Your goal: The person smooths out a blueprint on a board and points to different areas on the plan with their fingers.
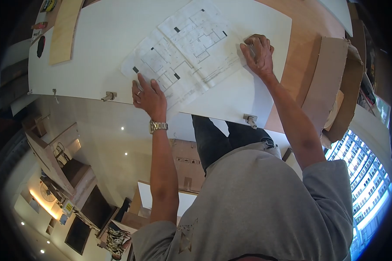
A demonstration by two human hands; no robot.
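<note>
A creased paper floor plan (183, 54) lies at a slant on a white door panel (104, 43). My left hand (150, 99) rests on the plan's lower left edge, open with its fingers apart; a ring and a metal wristwatch show on it. At the plan's right edge is my right hand (260, 56), its fingers bent and its thumb apart from them. I see nothing held in it, though the fingertips are partly hidden. Metal hinges, one left of my left hand (110, 96) and another below my right arm's side (251, 120), sit along the panel's near edge.
A wooden strip (66, 32) lies on the panel's left part, near a small black object (41, 46). An opened cardboard box (331, 87) stands at the right, beside the brown board (309, 48). Behind it is a window (363, 174). A printed carton (185, 158) stands below the panel.
</note>
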